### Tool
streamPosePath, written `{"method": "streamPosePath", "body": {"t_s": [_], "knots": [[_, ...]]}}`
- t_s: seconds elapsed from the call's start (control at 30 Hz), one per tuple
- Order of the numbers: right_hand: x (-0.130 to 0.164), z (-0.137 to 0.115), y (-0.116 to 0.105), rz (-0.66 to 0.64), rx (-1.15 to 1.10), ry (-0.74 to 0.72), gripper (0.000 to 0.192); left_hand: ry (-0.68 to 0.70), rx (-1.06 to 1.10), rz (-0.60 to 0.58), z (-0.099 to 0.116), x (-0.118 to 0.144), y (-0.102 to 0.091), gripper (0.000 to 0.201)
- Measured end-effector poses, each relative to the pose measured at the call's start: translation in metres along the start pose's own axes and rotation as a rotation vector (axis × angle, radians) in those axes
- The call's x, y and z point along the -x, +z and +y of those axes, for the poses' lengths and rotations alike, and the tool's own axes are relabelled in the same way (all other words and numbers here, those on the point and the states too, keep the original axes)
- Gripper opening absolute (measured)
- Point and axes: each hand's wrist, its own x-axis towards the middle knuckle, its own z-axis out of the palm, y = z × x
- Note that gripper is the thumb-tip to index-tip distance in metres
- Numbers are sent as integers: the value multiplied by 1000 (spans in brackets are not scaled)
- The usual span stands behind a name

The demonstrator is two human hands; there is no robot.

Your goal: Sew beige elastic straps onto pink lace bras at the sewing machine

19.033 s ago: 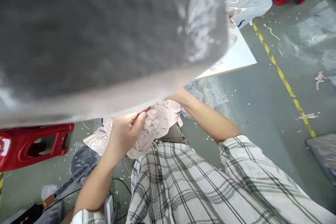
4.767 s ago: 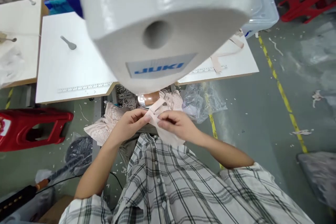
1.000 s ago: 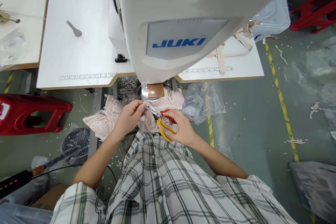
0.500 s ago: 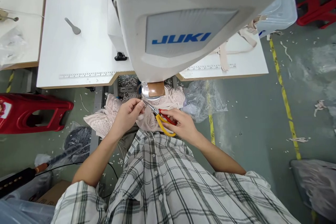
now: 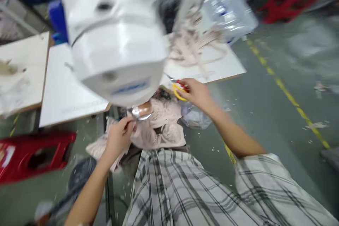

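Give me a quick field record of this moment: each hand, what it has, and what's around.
left hand: pinching the pink lace garment just below the sewing machine head
right hand: holding the scissors, red and yellow handles, at the edge of the white table
on table: loose pink straps, clear plastic box
floor: red stool, yellow line
image: motion-blurred

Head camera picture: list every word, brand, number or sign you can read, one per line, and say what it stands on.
None can be read.
Blue lettering on the grey plate of the white sewing machine: too blurred to read.
Ruler marks along the white table edge: too blurred to read.
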Motion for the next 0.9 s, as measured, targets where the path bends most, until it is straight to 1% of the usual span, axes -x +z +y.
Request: {"method": "streamPosePath", "body": {"t_s": [0.03, 0.07, 0.13, 0.17, 0.2, 0.23, 0.27, 0.33, 0.37, 0.4, 0.43, 0.5, 0.57, 0.6, 0.63, 0.67, 0.7, 0.73, 0.8, 0.83, 0.87, 0.9], "knots": [[-19, 0, -8, -29, -16, -20, 45, 20, 20, -41, 1, -3, -4, 29], [-36, -1, -16, -86, -38, -50, 44, 37, 28, -97, -1, -7, -9, 31], [-54, -5, -31, -55, -18, -83, 40, 61, 2, -153, -10, -15, -16, 32], [-53, -9, -34, -16, -7, -89, 39, 96, -51, -147, -17, -19, -17, 30], [-47, -15, -34, 17, -3, -93, 37, 145, -133, -114, -23, -22, -17, 28], [-34, -22, -29, 22, -31, -123, 35, 219, -223, -47, -28, -24, -15, 27], [-17, -30, -22, -33, -151, -192, 32, 323, -290, 18, -31, -24, -12, 26], [21, -46, -3, -288, -411, -366, 35, 494, -361, 93, -27, -22, -1, 25], [38, -54, 7, -407, -491, -440, 40, 548, -367, 103, -21, -20, 6, 26], [52, -61, 17, -461, -545, -474, 46, 579, -364, 100, -12, -18, 14, 27], [64, -68, 25, -491, -604, -482, 53, 587, -360, 106, -1, -16, 21, 28], [78, -80, 35, -477, -793, -398, 64, 606, -364, 158, 25, -11, 33, 30], [87, -91, 40, -412, -1053, -221, 66, 578, -332, 232, 49, -6, 38, 30], [90, -96, 41, -346, -1151, -114, 63, 521, -278, 249, 59, -4, 39, 29], [93, -100, 42, -264, -1197, -21, 59, 474, -208, 242, 65, -2, 39, 29], [96, -103, 42, -184, -1184, 40, 55, 424, -139, 259, 70, -1, 38, 29], [98, -104, 41, -123, -1127, 60, 52, 351, -71, 294, 72, 0, 38, 29], [100, -104, 41, -110, -1055, 34, 51, 279, -9, 306, 72, 0, 38, 28], [101, -102, 38, -209, -958, -74, 55, 187, 95, 278, 72, 3, 39, 26], [101, -101, 35, -270, -951, -118, 57, 161, 140, 252, 72, 4, 41, 26], [99, -102, 33, -306, -969, -132, 58, 142, 178, 227, 73, 5, 42, 27], [97, -103, 30, -306, -1002, -113, 56, 122, 211, 204, 75, 5, 44, 28]]}}
